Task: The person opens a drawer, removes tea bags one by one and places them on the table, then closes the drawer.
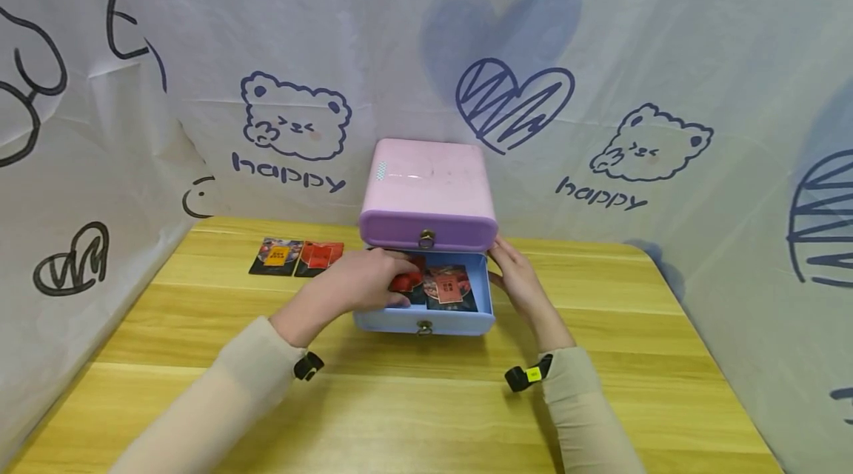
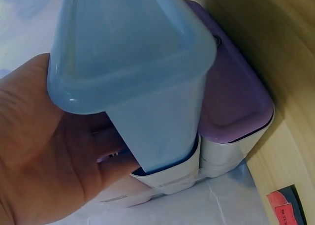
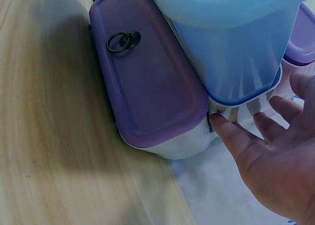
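A blue drawer (image 1: pixel 373 321) stands pulled out of the pink drawer box (image 1: pixel 433 174). My left hand (image 1: pixel 363 278) reaches over its left side, with fingers and thumb around a flat black-and-red packet (image 1: pixel 408 281) inside. The hand partly covers that packet. Beside it in the drawer lies a similar packet (image 1: pixel 453 292) with a red label. My right hand (image 1: pixel 523 278) lies along the box's right side, its fingers extended; in the right wrist view its fingertips reach the pale casing (image 3: pixel 231 112) beside the blue drawer.
Two more flat packets lie on the wooden table (image 1: pixel 413 415) left of the box: one with a yellow label (image 1: pixel 275 257), one with a red label (image 1: pixel 320 256). A purple drawer front (image 1: pixel 393 229) is above the blue drawer, another (image 3: pixel 152 72) below. A printed curtain (image 1: pixel 400 37) hangs behind.
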Demonstrator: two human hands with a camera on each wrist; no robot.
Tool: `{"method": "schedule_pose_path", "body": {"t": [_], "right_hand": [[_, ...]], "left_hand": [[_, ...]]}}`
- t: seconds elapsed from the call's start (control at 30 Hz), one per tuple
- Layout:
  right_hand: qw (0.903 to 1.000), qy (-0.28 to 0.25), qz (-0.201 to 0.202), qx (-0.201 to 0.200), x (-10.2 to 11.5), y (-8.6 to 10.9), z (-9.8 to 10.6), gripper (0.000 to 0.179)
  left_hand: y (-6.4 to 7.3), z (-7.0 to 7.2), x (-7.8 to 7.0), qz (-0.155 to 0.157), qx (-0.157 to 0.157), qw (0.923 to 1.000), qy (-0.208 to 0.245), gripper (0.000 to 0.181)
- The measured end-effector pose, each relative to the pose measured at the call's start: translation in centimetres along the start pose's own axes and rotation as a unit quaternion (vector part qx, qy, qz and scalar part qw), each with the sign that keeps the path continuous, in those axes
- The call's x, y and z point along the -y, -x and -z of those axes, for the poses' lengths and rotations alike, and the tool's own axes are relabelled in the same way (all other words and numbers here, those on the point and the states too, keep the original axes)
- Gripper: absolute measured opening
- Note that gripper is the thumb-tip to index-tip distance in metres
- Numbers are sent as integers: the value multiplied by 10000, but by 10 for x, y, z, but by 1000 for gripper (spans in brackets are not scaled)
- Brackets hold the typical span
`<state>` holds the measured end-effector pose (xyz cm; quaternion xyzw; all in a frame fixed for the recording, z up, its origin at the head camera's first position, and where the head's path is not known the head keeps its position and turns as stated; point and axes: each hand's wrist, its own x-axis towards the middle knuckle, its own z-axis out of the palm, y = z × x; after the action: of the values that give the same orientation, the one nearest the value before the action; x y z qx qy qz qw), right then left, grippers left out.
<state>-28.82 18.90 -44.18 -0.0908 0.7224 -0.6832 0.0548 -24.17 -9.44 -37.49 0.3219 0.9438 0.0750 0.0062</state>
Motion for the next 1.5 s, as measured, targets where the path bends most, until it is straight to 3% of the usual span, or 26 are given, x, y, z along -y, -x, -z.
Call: {"method": "schedule_pose_path", "body": {"t": [0.2,0.47,0.77,1.1,1.5], "right_hand": [[10000,-47,8,-24,0,1,0,56],[10000,-28,-23,-54,2,1,-1,56],[10000,-33,-33,-58,2,1,-1,55],[10000,28,-7,-2,0,1,0,56],[10000,22,-32,-31,1,2,-1,56]], "left_hand": [[-7,0,0,151,588,9981,79,59],[-14,-1,1,75,842,9964,-7,65],[-18,-6,3,-267,638,9974,-209,56],[-18,-6,2,-216,622,9970,-402,42],[-19,-6,5,-238,480,9983,-227,21]]}}
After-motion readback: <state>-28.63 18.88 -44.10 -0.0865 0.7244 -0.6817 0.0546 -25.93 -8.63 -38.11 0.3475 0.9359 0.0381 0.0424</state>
